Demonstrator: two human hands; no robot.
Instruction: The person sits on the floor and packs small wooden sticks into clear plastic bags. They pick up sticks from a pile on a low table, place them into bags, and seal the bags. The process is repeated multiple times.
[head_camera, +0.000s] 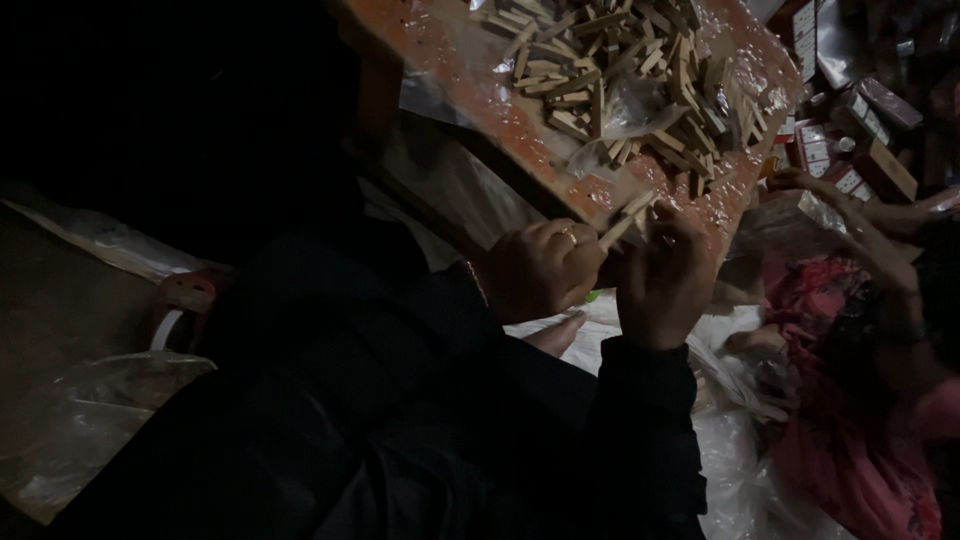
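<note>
While both hands work just off the near edge of the orange board (520, 130), the left hand (540, 268) is curled closed around the lower end of a thin pale wooden stick (617, 232), and the right hand (662, 280), also closed, pinches its upper end beside the board's edge. Little free room is left here: the stick's tip almost meets the board's rim, and the dark sleeves (560, 420) fill the space below the hands. A heap of wooden sticks (630, 75) covers the far half of the board, on crinkled clear plastic (470, 60) (shiny where light catches it), spreading toward its right corner, while the strip along the near edge stays barer. Past the right corner lie small red-and-white boxes (850, 140), and another person's arm (860, 235) in a pink garment (850, 450) reaches toward them. White plastic sheeting (730, 460) lies under the hands; the room is very dark.
</note>
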